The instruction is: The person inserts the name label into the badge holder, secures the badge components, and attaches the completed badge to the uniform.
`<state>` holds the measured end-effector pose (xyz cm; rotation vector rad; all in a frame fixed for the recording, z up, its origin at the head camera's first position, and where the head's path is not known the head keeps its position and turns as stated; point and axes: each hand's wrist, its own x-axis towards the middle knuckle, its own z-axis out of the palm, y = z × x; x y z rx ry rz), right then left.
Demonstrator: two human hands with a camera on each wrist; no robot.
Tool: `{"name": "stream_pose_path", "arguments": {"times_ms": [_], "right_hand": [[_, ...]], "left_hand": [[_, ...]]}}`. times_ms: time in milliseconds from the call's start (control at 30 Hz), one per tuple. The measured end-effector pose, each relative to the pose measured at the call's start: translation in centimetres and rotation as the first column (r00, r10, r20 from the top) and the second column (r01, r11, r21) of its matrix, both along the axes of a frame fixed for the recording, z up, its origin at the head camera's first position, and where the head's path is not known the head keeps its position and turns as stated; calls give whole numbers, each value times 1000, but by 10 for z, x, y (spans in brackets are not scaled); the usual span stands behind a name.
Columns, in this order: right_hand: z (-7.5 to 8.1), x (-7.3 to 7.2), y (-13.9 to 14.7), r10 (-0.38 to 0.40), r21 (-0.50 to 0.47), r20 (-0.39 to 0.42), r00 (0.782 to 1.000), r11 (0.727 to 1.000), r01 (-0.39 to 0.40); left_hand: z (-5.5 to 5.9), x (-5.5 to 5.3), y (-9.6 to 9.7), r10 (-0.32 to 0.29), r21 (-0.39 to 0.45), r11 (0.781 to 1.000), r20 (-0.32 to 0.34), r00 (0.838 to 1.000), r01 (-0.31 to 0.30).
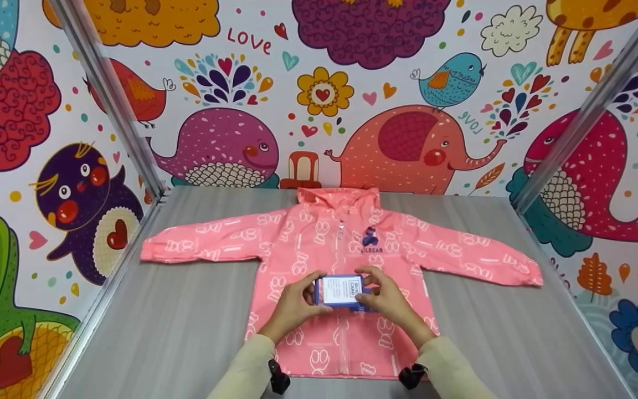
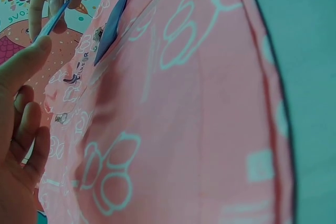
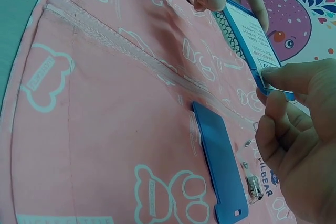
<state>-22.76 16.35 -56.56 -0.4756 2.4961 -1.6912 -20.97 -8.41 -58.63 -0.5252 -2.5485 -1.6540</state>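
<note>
Both hands hold a blue-edged card holder (image 1: pixel 341 289) with a white printed card (image 3: pixel 252 38) in it, above a pink jacket (image 1: pixel 319 343). My left hand (image 1: pixel 298 303) pinches its left end between thumb and fingers. The right hand (image 1: pixel 386 298) pinches the right end, thumb on the card's face near a corner. On the jacket below lies a flat blue plastic piece (image 3: pixel 220 163) with a small slot at one end. Close to it is a metal clip (image 3: pixel 254 188) on a clear strap. In the head view the hands and holder mostly hide these two.
The jacket, with white outline prints and a zip (image 1: pixel 343 332), is spread on a grey wood-grain table (image 1: pixel 186 321), its sleeves (image 1: pixel 474 252) stretched to both sides. Cartoon-printed panels (image 1: pixel 319 50) with metal corner posts (image 1: pixel 106 94) enclose the table's back and sides.
</note>
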Motion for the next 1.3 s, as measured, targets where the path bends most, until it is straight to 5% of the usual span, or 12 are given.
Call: {"name": "stream_pose_path", "arguments": {"times_ms": [967,1300], "right_hand": [[0,1,-4,-4,11,24,1000,1000,3],[35,18,-11,17,19,13,1000,1000,-18]], "left_hand": [[1,0,4,0,4,1000,4,1000,0],[1,-1,5,2,-7,1000,-11,1000,-2]]}}
